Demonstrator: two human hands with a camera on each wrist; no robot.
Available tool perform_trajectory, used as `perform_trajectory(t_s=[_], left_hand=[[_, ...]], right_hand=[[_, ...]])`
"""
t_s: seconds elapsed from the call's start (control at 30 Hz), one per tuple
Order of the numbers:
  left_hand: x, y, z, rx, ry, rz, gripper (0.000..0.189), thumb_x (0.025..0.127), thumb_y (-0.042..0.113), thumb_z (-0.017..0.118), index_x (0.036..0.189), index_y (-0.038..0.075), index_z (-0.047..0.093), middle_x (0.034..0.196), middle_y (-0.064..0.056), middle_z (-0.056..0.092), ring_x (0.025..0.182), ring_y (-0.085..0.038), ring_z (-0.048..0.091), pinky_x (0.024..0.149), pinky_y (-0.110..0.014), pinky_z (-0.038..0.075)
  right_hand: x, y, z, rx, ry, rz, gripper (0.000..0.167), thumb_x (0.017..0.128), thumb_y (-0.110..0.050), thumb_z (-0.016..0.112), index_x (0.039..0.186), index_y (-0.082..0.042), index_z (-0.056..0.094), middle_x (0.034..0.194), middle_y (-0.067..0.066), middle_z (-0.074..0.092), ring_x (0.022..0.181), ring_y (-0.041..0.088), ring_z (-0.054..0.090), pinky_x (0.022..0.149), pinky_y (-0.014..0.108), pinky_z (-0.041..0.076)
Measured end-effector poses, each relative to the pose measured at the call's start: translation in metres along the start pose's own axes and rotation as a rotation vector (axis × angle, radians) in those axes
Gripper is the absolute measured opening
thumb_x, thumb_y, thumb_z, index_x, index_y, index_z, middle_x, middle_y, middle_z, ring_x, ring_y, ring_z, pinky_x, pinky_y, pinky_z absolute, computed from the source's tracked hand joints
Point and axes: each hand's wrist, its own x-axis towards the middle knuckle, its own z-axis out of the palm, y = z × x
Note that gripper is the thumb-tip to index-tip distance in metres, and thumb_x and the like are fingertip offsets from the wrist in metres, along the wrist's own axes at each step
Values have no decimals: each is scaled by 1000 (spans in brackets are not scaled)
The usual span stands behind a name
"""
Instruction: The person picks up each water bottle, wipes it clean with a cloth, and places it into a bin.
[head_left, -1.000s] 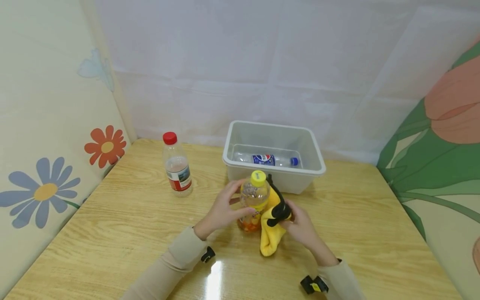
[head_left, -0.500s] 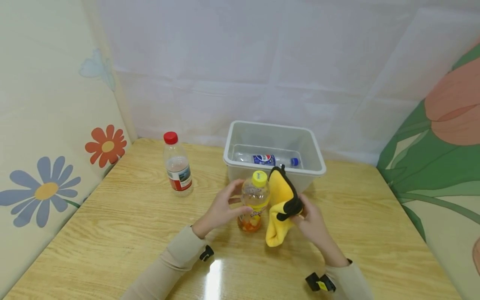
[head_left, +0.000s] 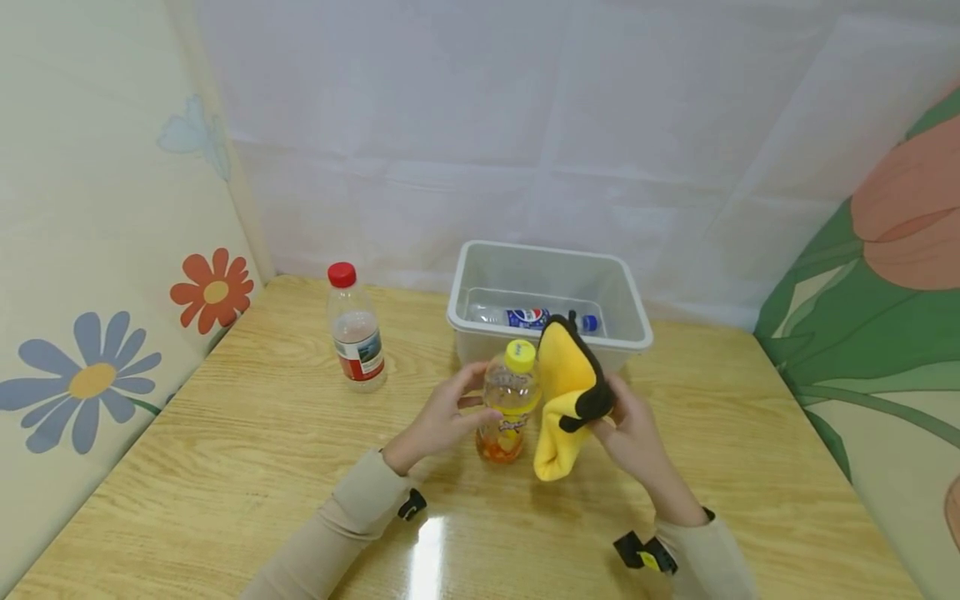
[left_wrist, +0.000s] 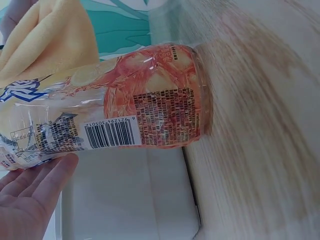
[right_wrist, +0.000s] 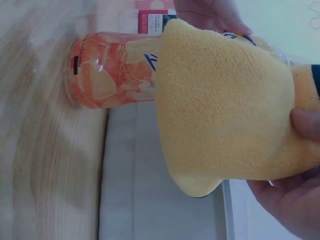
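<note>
A clear drink bottle (head_left: 510, 408) with a yellow cap and a yellow-and-orange label stands upright on the table. My left hand (head_left: 450, 412) grips it from the left, thumb at the near side and fingers behind. The left wrist view shows the bottle's barcode (left_wrist: 111, 132) and its base at the wood. To the bottle's right, my right hand (head_left: 630, 425) holds a yellow cleaning cloth (head_left: 562, 392) with black edging, bunched and hanging in folds. In the right wrist view the cloth (right_wrist: 225, 100) covers the upper part of the bottle; thumb and fingers pinch its edge.
Behind the hands stands a light grey plastic bin (head_left: 637, 333); a bottle with a blue label and blue cap (head_left: 527, 319) lies inside. A red-capped clear bottle (head_left: 357, 342) stands at the left on the wooden table (head_left: 247, 450). A white cloth wall (head_left: 375, 125) closes the back.
My right hand has moved right and up with the cloth, away from the bottle's side, and the cloth has opened out more. My left hand keeps its grip on the bottle, nearly still.
</note>
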Motion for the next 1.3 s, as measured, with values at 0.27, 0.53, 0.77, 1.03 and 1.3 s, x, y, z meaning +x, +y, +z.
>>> perform_trajectory(t_s=[0.27, 0.53, 0.77, 1.03, 1.3], left_hand=[[0, 0, -1, 32, -34, 8, 60, 83, 6, 64, 134, -4, 33, 127, -23, 48, 113, -33, 50, 91, -33, 47], [-1, 0, -1, 71, -58, 36, 60, 87, 7, 60, 138, -3, 30, 128, -22, 47, 113, -33, 49, 91, -34, 47], [-1, 0, -1, 128, -58, 58, 61, 87, 6, 59, 139, -1, 28, 133, -21, 41, 115, -32, 47, 86, -34, 50], [-4, 32, -1, 176, -50, 40, 58, 86, -1, 57, 135, -10, 29, 125, -28, 40, 109, -37, 48, 81, -32, 53], [-4, 36, -2, 171, -50, 46, 57, 86, -2, 57, 135, -11, 29, 124, -30, 41, 109, -38, 48, 80, -35, 53]], right_hand=[[2, -4, 1, 76, -11, -26, 51, 58, 34, 48, 107, 21, 47, 101, -14, 58, 91, 2, 55, 78, 13, 49], [4, -3, 4, 145, -50, -97, 53, 56, 35, 47, 107, 22, 45, 105, -10, 58, 94, 4, 55, 81, 14, 48], [5, 0, 4, 165, -105, -103, 57, 58, 34, 46, 113, 24, 40, 112, -11, 56, 100, 4, 54, 86, 15, 46], [3, 7, 7, 147, -127, -20, 59, 59, 32, 47, 117, 22, 40, 114, -16, 54, 102, 2, 53, 87, 16, 46], [-4, 13, 13, 85, -127, 88, 55, 64, 27, 52, 118, 19, 43, 111, 25, 55, 98, -1, 51, 82, 16, 47]])
